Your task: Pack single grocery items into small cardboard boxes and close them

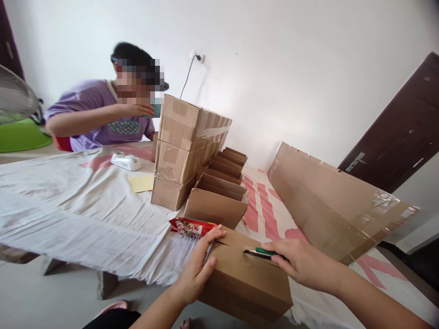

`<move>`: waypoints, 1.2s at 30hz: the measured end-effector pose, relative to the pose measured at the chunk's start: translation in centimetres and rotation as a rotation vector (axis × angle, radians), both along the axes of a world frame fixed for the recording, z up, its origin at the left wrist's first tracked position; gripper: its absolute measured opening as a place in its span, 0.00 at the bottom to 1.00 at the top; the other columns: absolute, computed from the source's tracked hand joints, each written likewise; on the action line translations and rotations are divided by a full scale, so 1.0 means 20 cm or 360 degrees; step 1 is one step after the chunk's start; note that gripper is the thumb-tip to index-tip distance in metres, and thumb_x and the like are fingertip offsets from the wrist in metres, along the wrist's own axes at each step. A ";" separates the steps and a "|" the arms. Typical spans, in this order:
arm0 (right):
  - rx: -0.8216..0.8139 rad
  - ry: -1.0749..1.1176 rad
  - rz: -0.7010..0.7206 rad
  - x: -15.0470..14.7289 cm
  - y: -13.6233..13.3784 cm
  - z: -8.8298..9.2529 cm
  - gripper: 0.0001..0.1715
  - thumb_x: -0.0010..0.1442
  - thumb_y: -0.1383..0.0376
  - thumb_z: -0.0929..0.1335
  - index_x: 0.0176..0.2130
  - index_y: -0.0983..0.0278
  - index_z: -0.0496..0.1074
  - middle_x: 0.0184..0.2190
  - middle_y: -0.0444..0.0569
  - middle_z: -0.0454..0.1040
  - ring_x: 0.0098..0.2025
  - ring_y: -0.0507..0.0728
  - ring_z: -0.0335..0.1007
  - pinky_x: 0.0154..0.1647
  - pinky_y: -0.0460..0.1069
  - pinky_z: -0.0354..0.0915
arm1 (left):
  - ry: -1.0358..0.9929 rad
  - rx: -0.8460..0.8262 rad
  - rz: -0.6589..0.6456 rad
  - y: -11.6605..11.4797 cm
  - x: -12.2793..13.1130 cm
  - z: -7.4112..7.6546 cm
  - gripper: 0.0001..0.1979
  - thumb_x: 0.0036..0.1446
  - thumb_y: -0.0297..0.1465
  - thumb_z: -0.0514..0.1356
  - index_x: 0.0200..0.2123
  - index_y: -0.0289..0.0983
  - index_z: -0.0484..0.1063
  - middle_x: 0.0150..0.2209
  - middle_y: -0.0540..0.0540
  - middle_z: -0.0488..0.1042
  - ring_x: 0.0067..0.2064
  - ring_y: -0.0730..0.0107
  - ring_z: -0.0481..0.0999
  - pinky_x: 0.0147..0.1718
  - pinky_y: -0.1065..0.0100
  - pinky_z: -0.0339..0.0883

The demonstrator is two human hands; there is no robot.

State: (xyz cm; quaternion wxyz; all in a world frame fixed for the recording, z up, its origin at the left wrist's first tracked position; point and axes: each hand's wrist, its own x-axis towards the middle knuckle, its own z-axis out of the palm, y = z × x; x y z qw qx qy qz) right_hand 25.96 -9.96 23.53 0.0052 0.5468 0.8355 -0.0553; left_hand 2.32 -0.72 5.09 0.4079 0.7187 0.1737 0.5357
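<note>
A small brown cardboard box [245, 283] sits at the near edge of the table. My left hand [199, 269] grips its left end, fingers curled over the top edge and thumb on the side. My right hand [302, 262] rests on the box's top and is closed on a green-handled cutter [262, 252], whose tip lies along the top flap seam. A red printed packet [190, 227] lies on the cloth just behind my left hand.
A stack of taped cartons [187, 148] and a row of open small boxes [219, 192] stand mid-table. A large flattened cardboard sheet [329, 205] leans at right. A tape dispenser [126, 161], yellow paper [141, 183], a person in purple [96, 114], a green basin [20, 135].
</note>
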 end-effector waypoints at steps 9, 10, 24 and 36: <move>-0.0044 0.0183 -0.0117 0.20 -0.13 -0.01 0.21 0.66 0.64 0.61 0.56 0.52 0.70 0.45 0.47 0.79 0.43 0.59 0.77 0.44 0.51 0.71 | -0.0026 -0.0013 0.0021 0.00 0.00 0.01 0.24 0.65 0.43 0.49 0.60 0.41 0.61 0.64 0.39 0.60 0.67 0.47 0.53 0.65 0.46 0.46; -0.0037 0.0211 -0.0125 0.23 -0.14 -0.02 0.20 0.66 0.62 0.61 0.56 0.53 0.71 0.45 0.47 0.80 0.43 0.59 0.77 0.45 0.51 0.71 | -0.0031 -0.0011 0.0017 0.00 0.00 0.01 0.24 0.65 0.43 0.49 0.60 0.41 0.60 0.65 0.39 0.60 0.68 0.47 0.53 0.65 0.46 0.46; 0.0524 0.0861 -0.0643 0.56 -0.22 -0.40 0.27 0.66 0.51 0.60 0.56 0.63 0.70 0.35 0.52 0.79 0.27 0.55 0.75 0.27 0.48 0.73 | -0.0178 -0.0104 -0.0014 0.00 0.03 -0.03 0.12 0.66 0.41 0.49 0.47 0.42 0.58 0.64 0.37 0.59 0.67 0.50 0.54 0.62 0.44 0.47; 0.0253 0.0342 0.0051 0.09 -0.06 -0.15 0.22 0.68 0.63 0.59 0.58 0.59 0.69 0.43 0.52 0.80 0.43 0.57 0.77 0.44 0.50 0.72 | -0.0093 -0.0134 0.0014 0.01 0.02 -0.01 0.15 0.64 0.45 0.50 0.47 0.42 0.62 0.64 0.36 0.60 0.66 0.48 0.55 0.61 0.48 0.49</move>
